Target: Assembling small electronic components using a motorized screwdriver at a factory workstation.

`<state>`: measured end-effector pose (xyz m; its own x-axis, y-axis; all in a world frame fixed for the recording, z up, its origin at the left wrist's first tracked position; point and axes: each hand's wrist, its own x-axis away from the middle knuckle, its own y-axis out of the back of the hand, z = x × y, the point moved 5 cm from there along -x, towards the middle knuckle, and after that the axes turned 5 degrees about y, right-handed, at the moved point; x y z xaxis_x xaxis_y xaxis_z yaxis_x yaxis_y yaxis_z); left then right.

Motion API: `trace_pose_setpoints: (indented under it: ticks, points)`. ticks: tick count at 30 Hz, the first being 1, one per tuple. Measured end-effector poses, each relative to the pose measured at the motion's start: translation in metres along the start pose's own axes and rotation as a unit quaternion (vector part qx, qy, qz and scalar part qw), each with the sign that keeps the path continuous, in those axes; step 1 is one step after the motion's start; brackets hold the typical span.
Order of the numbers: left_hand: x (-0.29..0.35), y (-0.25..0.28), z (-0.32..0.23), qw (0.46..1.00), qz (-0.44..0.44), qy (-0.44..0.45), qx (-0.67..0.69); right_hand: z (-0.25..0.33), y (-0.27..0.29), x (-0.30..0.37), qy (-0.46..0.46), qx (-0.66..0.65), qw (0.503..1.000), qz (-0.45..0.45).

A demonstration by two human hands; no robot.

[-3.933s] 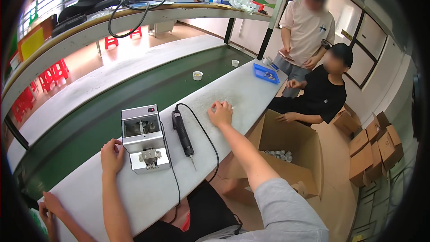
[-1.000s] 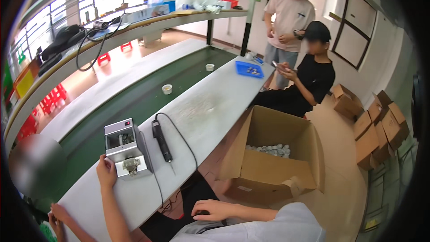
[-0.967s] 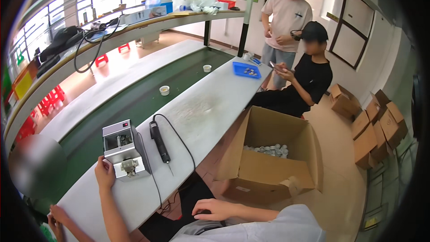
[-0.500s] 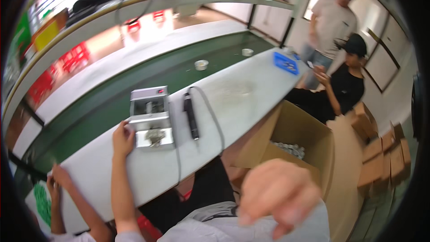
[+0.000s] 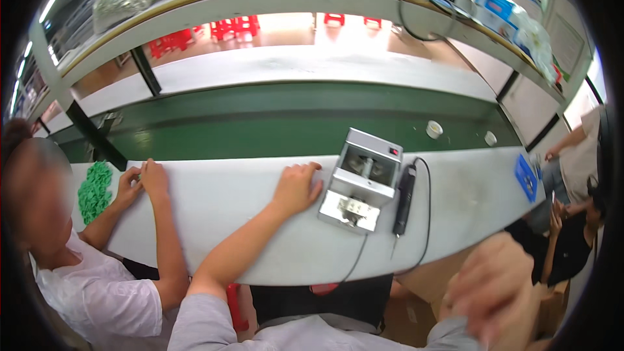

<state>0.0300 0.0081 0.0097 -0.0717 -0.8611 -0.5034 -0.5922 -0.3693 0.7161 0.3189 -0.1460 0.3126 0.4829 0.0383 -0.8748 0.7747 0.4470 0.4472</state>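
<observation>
My left hand [image 5: 298,187] rests on the white worktop just left of a grey screw feeder [image 5: 363,182], thumb apart from the loosely bent fingers. Nothing shows in that hand. The feeder has a dark window, a small red light and a front tray with shiny metal pieces, too small to tell apart. Right of it lies a black electric screwdriver [image 5: 405,201], its thin bit toward me. My right hand [image 5: 491,279] is raised near the camera, over the worktop's right front edge. Motion smears its fingers, and whether it holds anything cannot be made out.
A co-worker at my left works beside a pile of green pieces [image 5: 95,192]. Behind the worktop runs a green belt [image 5: 260,120] with two small white cups [image 5: 434,129]. A blue tray [image 5: 525,177] lies far right, near two people. A loaded shelf [image 5: 292,0] spans above.
The view has swung left, bringing the co-worker fully into sight and mostly hiding the open cardboard box. My right hand now appears farther right, blurred. My left hand stays beside the screw feeder.
</observation>
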Motion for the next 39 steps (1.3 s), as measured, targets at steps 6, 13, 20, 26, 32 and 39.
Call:
trace_pose_setpoints:
  ticks: [6, 13, 20, 26, 32, 39]
  points:
    - [0.01, 0.02, 0.011, 0.999, 0.013, 0.038, -0.031, -0.174, 0.105, 0.166, -0.425, 0.281, 0.841, -0.181]
    - [0.004, 0.012, 0.012, 0.996, 0.064, 0.052, -0.018, -0.238, 0.195, 0.445, -0.535, 0.626, 0.564, -0.072]
    - [0.0, 0.013, 0.013, 0.999, 0.033, 0.036, -0.018, -0.235, 0.195, 0.442, -0.589, 0.586, 0.545, -0.108]
    - [0.003, 0.017, 0.013, 0.998, 0.043, 0.034, -0.011, -0.233, 0.193, 0.437, -0.593, 0.58, 0.55, -0.101]
    - [0.005, 0.013, 0.012, 0.998, 0.056, 0.036, -0.013, -0.23, 0.194, 0.439, -0.591, 0.594, 0.539, -0.086]
    - [0.004, 0.014, 0.011, 0.996, 0.068, 0.044, -0.023, -0.231, 0.19, 0.436, -0.597, 0.597, 0.528, -0.088]
